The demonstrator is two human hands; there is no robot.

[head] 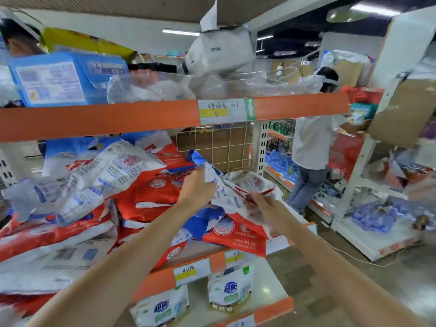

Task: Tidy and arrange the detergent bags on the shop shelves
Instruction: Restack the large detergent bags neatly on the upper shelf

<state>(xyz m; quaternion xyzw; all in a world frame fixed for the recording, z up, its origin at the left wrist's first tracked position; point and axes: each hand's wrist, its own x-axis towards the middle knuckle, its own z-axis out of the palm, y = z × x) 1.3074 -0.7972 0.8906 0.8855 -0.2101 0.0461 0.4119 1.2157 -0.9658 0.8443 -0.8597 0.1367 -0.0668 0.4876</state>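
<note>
Head view: we grip one crinkled plastic detergent bag (pixel 226 194) with both hands, on the middle shelf (pixel 99 119) near its right end. Our left hand (pixel 197 187) curls round the bag's upper edge; our right hand (pixel 264 206) pinches its lower right side. The bag is white with blue and red print, floppy and creased. It lies atop a messy heap of red-and-white bags (pixel 151 192), flat, glossy, overlapping. Below, upright white pouches (pixel 230 291) stand on the lower shelf. Orange shelf edges carry paper price labels (pixel 226 111). Motion blur softens details.
</note>
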